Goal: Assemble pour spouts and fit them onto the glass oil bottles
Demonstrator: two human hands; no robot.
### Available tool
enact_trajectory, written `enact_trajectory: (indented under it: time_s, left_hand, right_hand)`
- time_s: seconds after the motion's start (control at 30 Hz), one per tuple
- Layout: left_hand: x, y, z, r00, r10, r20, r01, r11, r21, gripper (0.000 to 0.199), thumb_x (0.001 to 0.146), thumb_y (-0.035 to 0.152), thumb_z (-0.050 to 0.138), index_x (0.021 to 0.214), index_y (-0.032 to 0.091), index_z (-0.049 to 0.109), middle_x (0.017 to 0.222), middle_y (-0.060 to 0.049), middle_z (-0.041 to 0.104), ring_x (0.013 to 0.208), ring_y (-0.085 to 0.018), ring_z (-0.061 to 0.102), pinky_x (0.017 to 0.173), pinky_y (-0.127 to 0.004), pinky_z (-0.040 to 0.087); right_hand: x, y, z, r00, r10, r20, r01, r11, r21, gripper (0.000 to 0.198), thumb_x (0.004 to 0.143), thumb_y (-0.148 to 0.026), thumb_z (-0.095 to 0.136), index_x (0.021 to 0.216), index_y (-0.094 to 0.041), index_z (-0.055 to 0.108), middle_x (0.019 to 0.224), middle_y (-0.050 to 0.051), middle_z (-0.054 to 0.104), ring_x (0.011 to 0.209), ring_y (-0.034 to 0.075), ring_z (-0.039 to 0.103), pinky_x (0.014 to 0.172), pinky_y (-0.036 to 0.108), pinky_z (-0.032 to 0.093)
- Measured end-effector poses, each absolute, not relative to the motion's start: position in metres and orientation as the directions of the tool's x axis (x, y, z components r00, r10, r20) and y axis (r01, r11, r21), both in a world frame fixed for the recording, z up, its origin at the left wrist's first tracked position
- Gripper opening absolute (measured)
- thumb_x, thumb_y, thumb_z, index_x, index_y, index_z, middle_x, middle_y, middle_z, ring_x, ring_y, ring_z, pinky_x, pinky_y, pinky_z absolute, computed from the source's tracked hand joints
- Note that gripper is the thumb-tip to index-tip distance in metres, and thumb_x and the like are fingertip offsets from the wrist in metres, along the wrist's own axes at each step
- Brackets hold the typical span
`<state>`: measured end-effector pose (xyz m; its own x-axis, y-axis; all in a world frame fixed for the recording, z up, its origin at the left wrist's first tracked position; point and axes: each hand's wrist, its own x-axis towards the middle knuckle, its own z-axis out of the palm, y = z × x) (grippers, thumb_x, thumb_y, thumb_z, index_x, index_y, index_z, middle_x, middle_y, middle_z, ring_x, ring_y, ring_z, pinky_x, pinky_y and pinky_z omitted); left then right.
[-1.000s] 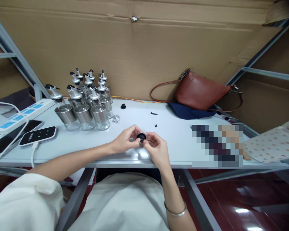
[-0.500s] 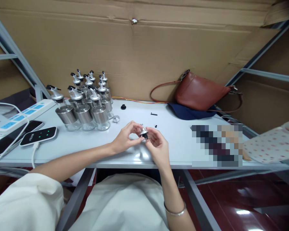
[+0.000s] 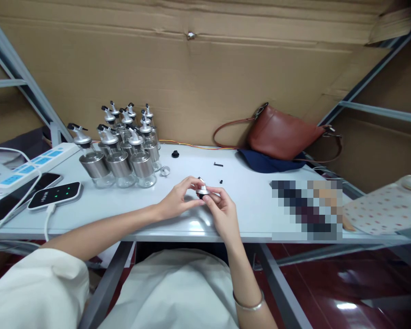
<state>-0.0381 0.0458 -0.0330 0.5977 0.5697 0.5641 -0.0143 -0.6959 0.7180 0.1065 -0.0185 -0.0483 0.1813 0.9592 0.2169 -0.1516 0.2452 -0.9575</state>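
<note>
Between my two hands, just above the front of the table, is a silver pourer spout (image 3: 202, 190) with a black base. The fingers and thumb of my left hand (image 3: 181, 199) pinch it from the left. My right hand (image 3: 222, 209) grips it from the right, its thumb near the black base. Behind my hands lie a tiny black piece (image 3: 221, 182) and a thin black lever (image 3: 218, 164). A black stopper (image 3: 175, 154) and a small silver ring (image 3: 165, 171) rest farther left.
Several glass-and-steel bottles with pourer spouts (image 3: 118, 163) stand at the left. Beside them are a power strip (image 3: 37, 165), a phone and a charging device (image 3: 55, 195). A brown bag (image 3: 282, 132) sits on dark blue cloth (image 3: 260, 163) at the back right. A blurred patch hides the items at the right.
The pourer spout has turned in my fingers and moved slightly left. My right-hand fingers have closed in more around it. The table pieces have not moved.
</note>
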Motion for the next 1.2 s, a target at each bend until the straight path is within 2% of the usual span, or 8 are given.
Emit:
enact_trajectory:
  time_s: [0.17,0.37,0.5,0.77,1.0,1.03,1.13,1.2]
  left_hand:
    - [-0.039,0.045,-0.032,0.625,0.565,0.538,0.079,-0.731,0.677,0.025,0.088,0.028,0.055,0.112,0.019,0.055,0.101,-0.006,0.052,0.096,-0.017,0.053,0.091,-0.033,0.045]
    - [-0.039,0.042,-0.031,0.596,0.61,0.522,0.146,-0.722,0.676,0.025,0.092,0.024,0.045,0.116,0.019,0.049,0.108,-0.008,0.05,0.108,-0.018,0.05,0.1,-0.035,0.04]
    - [-0.039,0.044,-0.033,0.603,0.605,0.52,0.171,-0.735,0.657,0.025,0.093,0.022,0.04,0.117,0.019,0.046,0.111,-0.009,0.049,0.11,-0.018,0.049,0.101,-0.037,0.039]
    - [-0.043,0.053,-0.038,0.705,0.507,0.496,0.214,-0.819,0.533,0.025,0.094,0.023,0.037,0.118,0.018,0.042,0.114,-0.011,0.046,0.103,-0.018,0.053,0.091,-0.034,0.047]
    - [-0.045,0.053,-0.033,0.775,0.414,0.477,0.192,-0.874,0.446,0.028,0.092,0.033,0.046,0.114,0.016,0.049,0.104,-0.01,0.051,0.094,-0.017,0.055,0.085,-0.031,0.048]
    - [-0.045,0.053,-0.033,0.779,0.405,0.478,0.185,-0.878,0.442,0.029,0.092,0.034,0.047,0.114,0.016,0.05,0.104,-0.01,0.052,0.092,-0.017,0.056,0.084,-0.03,0.048]
    - [-0.045,0.053,-0.034,0.782,0.387,0.488,0.173,-0.888,0.427,0.031,0.091,0.036,0.049,0.113,0.015,0.052,0.104,-0.01,0.053,0.09,-0.016,0.056,0.084,-0.03,0.047]
    - [-0.045,0.052,-0.035,0.779,0.373,0.504,0.167,-0.898,0.408,0.032,0.09,0.038,0.05,0.112,0.015,0.053,0.103,-0.01,0.056,0.092,-0.017,0.057,0.085,-0.03,0.046]
  right_hand:
    - [0.116,-0.018,-0.039,0.138,0.944,0.301,0.13,0.284,-0.95,0.022,0.081,-0.035,0.061,0.097,-0.021,0.065,0.103,0.007,0.072,0.096,0.022,0.066,0.083,0.035,0.051]
    - [0.171,0.027,0.012,0.053,0.922,0.385,0.529,0.301,-0.794,0.023,0.079,-0.034,0.058,0.087,-0.016,0.071,0.073,0.006,0.073,0.065,0.019,0.065,0.064,0.03,0.05]
    - [0.199,0.081,0.021,0.065,0.969,0.239,0.914,0.038,-0.403,0.022,0.082,-0.02,0.053,0.093,-0.017,0.072,0.086,0.008,0.074,0.082,0.02,0.067,0.074,0.027,0.046]
    - [0.198,0.128,-0.017,0.062,0.987,0.15,0.971,-0.024,-0.238,0.017,0.077,-0.009,0.056,0.085,-0.012,0.071,0.1,0.02,0.069,0.09,0.028,0.065,0.07,0.029,0.043]
    - [0.175,0.086,0.003,-0.001,0.972,0.233,0.946,0.077,-0.315,0.009,0.08,-0.013,0.054,0.081,-0.017,0.062,0.081,0.008,0.069,0.076,0.018,0.062,0.068,0.025,0.042]
    - [0.169,0.07,0.006,-0.01,0.962,0.271,0.926,0.111,-0.362,0.006,0.082,-0.017,0.053,0.081,-0.018,0.059,0.079,0.005,0.067,0.073,0.016,0.061,0.067,0.024,0.042]
    - [0.15,0.018,0.003,0.142,0.862,0.486,0.648,0.29,-0.704,0.011,0.082,-0.029,0.054,0.076,-0.02,0.053,0.068,0.0,0.06,0.062,0.014,0.055,0.061,0.025,0.042]
    - [0.138,-0.006,-0.009,0.296,0.837,0.461,0.459,0.299,-0.837,0.018,0.082,-0.037,0.056,0.076,-0.02,0.052,0.066,-0.001,0.056,0.059,0.013,0.051,0.057,0.025,0.041]
